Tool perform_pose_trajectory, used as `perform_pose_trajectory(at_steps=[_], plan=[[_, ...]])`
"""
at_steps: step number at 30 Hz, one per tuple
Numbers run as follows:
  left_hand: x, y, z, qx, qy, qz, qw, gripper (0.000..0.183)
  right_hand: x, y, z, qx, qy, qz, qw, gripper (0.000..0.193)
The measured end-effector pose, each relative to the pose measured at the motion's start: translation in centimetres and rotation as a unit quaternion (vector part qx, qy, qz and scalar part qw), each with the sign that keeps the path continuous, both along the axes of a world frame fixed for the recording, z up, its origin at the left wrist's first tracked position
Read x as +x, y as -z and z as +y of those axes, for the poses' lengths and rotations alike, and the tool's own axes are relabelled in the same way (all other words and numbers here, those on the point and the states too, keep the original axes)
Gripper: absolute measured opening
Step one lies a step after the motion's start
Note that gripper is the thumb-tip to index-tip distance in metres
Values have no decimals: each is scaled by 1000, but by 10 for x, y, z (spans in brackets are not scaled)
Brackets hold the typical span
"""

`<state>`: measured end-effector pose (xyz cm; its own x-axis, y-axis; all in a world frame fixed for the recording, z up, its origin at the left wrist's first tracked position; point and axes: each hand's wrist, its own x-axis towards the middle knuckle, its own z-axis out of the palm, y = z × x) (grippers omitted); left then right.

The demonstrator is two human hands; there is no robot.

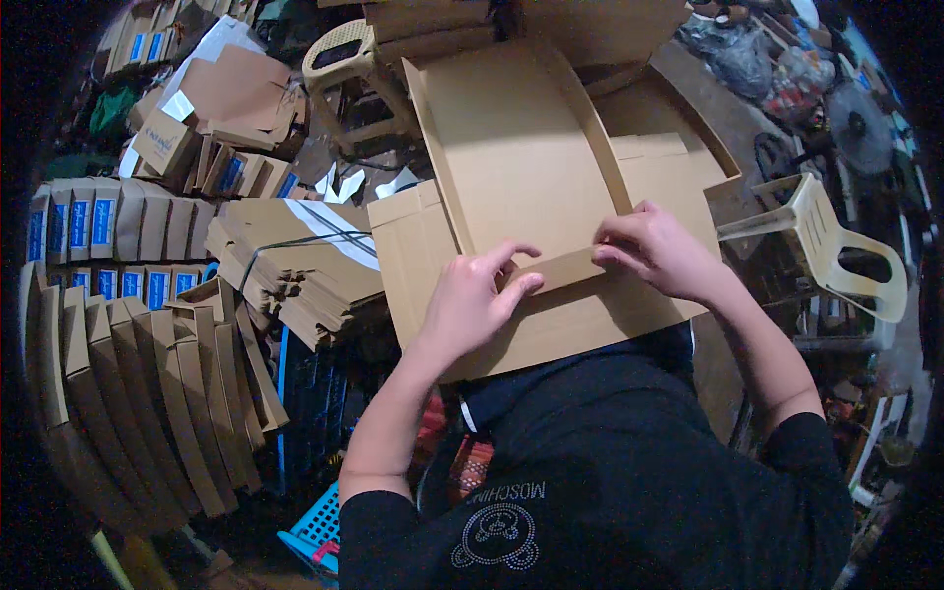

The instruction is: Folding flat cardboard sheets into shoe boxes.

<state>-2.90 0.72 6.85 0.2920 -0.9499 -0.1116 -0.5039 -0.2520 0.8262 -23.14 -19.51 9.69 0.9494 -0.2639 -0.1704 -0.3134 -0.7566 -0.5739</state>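
A part-folded brown cardboard box blank (521,138) lies across my lap, its long side walls standing up and its near flaps spread flat. Along its near side runs a raised cardboard flap (565,267). My left hand (472,303) is at the left part of that flap, thumb and forefinger apart with a gap between them; its other fingers are hidden. Toward the right corner, my right hand (661,252) has its fingers and thumb closed on the same flap. The fingertips partly cover the flap's edge there.
At left stand rows of folded cardboard boxes (147,393) and a strapped stack of flat cardboard (295,265). A beige plastic stool (344,79) is beyond; a cream plastic chair (816,236) stands at right. A blue basket (315,521) sits low at left.
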Motion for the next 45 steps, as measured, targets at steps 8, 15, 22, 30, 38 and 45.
perform_pose_trajectory(at_steps=[8, 15, 22, 30, 38, 45], plan=[[0, 13, -2, -147, -4, -139, 979, 27, -10, 44, -5, -180, -50, -230, 955, 27], [-3, 18, 4, -186, 91, -305, 929, 20, -22, 45, 17, -260, -83, -196, 942, 38], [-19, 18, 7, -124, 119, -342, 924, 16, -21, 42, 18, -259, -86, -88, 958, 28], [-21, 21, 5, -89, 124, -403, 902, 21, -16, 36, 24, -292, -70, -131, 945, 15], [-14, 32, 4, -127, 111, -418, 892, 24, -11, 37, 17, -287, -74, -115, 948, 20], [2, 45, -1, -211, 144, -410, 875, 33, -21, 46, 8, -279, -50, -141, 949, 23]])
